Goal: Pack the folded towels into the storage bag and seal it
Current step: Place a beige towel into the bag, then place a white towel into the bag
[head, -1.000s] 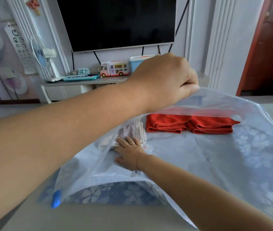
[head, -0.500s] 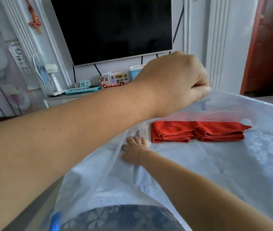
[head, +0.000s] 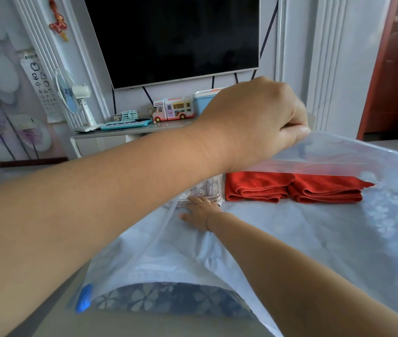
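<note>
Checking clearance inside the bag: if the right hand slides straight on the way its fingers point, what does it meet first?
The right hand already has its fingers at the patterned folded towel, so it would push that. The red towels lie to the side.

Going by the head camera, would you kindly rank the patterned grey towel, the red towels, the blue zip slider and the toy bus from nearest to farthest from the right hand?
From the right hand, inside the storage bag:
1. Patterned grey towel, touching its fingertips.
2. Red towels, just to its right.
3. Blue zip slider, at the bag's near left corner.
4. Toy bus, on the far shelf under the television.
</note>
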The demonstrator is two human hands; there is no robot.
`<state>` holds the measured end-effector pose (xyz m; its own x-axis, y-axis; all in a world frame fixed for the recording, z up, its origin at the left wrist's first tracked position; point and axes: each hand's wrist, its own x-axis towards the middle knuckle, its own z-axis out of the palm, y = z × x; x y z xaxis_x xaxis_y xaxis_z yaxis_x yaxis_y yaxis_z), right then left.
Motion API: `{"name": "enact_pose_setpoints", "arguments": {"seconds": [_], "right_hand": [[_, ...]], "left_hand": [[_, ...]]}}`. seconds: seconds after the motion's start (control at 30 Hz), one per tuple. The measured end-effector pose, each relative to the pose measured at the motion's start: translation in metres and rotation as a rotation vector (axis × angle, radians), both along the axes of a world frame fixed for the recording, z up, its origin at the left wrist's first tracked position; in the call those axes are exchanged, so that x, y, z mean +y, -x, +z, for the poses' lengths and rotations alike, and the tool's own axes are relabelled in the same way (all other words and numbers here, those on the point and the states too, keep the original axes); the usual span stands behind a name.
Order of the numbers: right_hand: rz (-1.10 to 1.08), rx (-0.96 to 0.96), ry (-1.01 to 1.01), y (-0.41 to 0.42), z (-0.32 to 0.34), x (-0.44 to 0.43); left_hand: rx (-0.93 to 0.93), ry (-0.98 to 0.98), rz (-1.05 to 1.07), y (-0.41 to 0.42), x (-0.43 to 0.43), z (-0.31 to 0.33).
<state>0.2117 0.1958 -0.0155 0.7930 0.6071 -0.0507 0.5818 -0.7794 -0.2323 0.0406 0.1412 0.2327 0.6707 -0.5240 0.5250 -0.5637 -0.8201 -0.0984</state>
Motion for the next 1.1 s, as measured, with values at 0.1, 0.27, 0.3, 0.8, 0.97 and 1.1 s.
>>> {"name": "enact_pose_setpoints", "arguments": {"seconds": [0.1,0.27,0.3,0.8,0.97,1.1], "right_hand": [[0.001,-0.029,-0.027,0.008,0.001,-0.003],[0.051,-0.108,-0.123,0.052,0.011,-0.037],[0.053,-0.104,-0.137,0.064,0.016,-0.049],[-0.252,-0.209,-0.208,0.272,0.039,-0.371],[-0.646,-0.326,-0.130,0.280,0.049,-0.514],[-0.843,-0.276,0.086,0.265,0.040,-0.592]], "left_hand": [[0.007,0.020,-0.001,-0.001,0.003,0.001],[0.012,-0.002,0.049,0.007,0.001,-0.002],[0.018,0.001,0.062,0.010,-0.001,-0.004],[0.125,0.176,0.301,0.064,-0.015,-0.075],[0.177,0.276,0.343,0.063,-0.020,-0.098],[0.244,0.284,0.376,0.067,-0.029,-0.110]]}}
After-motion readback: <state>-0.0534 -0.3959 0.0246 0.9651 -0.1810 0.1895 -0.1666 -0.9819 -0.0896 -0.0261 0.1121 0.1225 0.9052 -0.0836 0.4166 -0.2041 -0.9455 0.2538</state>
